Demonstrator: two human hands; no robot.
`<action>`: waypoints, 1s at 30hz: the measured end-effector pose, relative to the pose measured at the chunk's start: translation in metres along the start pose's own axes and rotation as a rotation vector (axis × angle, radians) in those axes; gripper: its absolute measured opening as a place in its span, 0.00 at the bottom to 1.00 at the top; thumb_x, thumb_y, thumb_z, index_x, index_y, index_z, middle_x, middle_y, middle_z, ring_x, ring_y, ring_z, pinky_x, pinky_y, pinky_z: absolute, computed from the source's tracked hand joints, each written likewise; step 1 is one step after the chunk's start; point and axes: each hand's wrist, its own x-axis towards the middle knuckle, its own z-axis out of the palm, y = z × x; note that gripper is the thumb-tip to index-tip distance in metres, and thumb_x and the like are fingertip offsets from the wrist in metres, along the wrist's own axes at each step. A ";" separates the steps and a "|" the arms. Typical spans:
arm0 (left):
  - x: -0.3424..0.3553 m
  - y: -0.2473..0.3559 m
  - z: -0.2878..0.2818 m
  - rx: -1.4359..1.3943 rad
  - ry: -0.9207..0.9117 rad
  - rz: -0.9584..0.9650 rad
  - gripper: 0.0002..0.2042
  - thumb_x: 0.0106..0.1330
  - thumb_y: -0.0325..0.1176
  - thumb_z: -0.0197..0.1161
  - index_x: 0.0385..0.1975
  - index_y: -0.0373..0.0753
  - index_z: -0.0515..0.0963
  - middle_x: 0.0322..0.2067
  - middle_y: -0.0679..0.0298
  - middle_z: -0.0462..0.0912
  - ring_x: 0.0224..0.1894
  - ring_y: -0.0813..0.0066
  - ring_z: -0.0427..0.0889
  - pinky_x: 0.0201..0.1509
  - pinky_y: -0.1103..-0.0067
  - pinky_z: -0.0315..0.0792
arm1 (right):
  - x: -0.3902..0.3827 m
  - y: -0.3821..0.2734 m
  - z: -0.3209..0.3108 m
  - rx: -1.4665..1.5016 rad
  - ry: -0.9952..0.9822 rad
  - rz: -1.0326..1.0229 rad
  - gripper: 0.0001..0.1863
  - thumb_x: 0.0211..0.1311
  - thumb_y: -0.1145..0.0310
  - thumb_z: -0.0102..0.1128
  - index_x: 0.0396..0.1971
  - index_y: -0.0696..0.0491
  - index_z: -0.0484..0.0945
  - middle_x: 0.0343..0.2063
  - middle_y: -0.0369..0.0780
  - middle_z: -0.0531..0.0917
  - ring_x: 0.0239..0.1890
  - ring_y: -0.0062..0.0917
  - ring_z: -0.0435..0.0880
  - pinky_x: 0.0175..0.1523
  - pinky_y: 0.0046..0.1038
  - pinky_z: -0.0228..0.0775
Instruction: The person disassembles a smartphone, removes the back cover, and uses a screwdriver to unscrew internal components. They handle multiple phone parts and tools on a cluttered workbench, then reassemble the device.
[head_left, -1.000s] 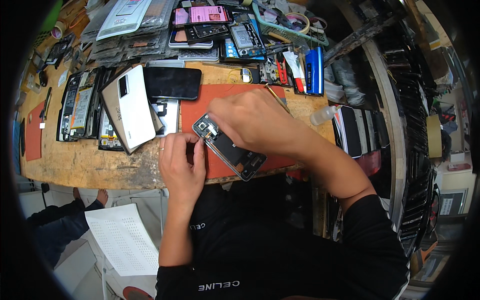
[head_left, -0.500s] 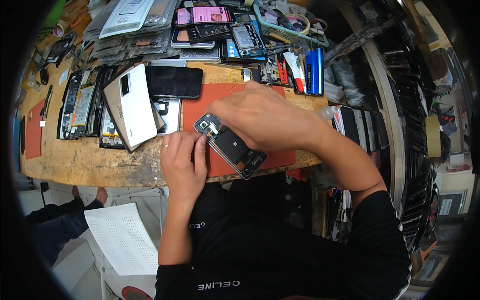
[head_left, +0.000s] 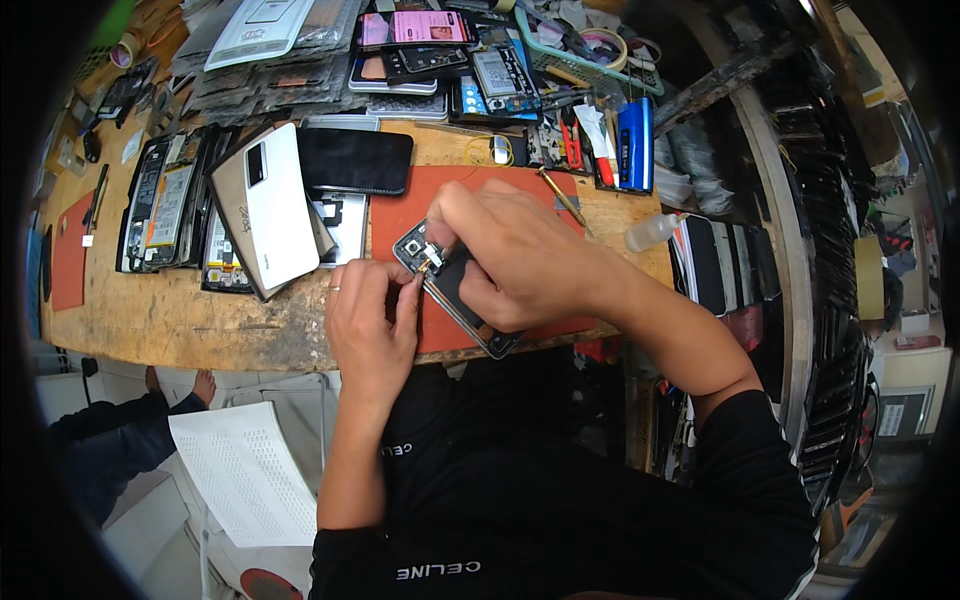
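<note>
An opened phone [head_left: 455,297] with its inner parts exposed lies slanted on a red mat [head_left: 400,210]. My left hand [head_left: 372,315] is closed at the phone's left edge, thumb and fingertips against the frame. Over the phone's upper and right part arches my right hand [head_left: 520,260], its fingers bent toward a small pale piece [head_left: 434,256] beside the camera. What lies between those fingertips is hidden. Past my right hand, a brass screwdriver [head_left: 562,196] rests across the mat.
Left of the mat stand a white phone back cover [head_left: 275,210], a dark phone [head_left: 358,162] and several opened phones [head_left: 160,215]. A small clear bottle [head_left: 652,232] is by the table's right edge. Behind are red-handled pliers [head_left: 571,138] and a basket [head_left: 640,80].
My right hand has shifted down over the phone and its fingers have bent in closer. The brass screwdriver and most of the bottle now show. My left hand stays at the phone's edge.
</note>
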 end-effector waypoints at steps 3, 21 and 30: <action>0.001 0.000 0.001 -0.022 0.008 0.032 0.06 0.61 0.25 0.77 0.35 0.37 0.86 0.34 0.61 0.85 0.39 0.58 0.82 0.44 0.66 0.74 | 0.002 0.001 0.001 0.000 0.057 -0.005 0.17 0.53 0.81 0.59 0.44 0.56 0.68 0.28 0.46 0.80 0.30 0.51 0.79 0.39 0.48 0.66; -0.001 -0.001 -0.001 -0.049 0.089 -0.049 0.04 0.66 0.23 0.72 0.36 0.34 0.82 0.35 0.56 0.83 0.39 0.55 0.81 0.44 0.65 0.74 | 0.003 0.001 0.021 0.172 0.115 0.071 0.11 0.67 0.82 0.63 0.39 0.58 0.67 0.28 0.45 0.80 0.29 0.44 0.84 0.34 0.39 0.74; -0.002 -0.002 -0.004 -0.002 0.063 -0.051 0.06 0.75 0.27 0.65 0.34 0.33 0.80 0.34 0.55 0.81 0.37 0.53 0.79 0.43 0.63 0.72 | 0.004 -0.004 0.021 0.118 0.120 0.053 0.10 0.68 0.78 0.62 0.41 0.59 0.68 0.27 0.50 0.81 0.31 0.52 0.84 0.34 0.47 0.75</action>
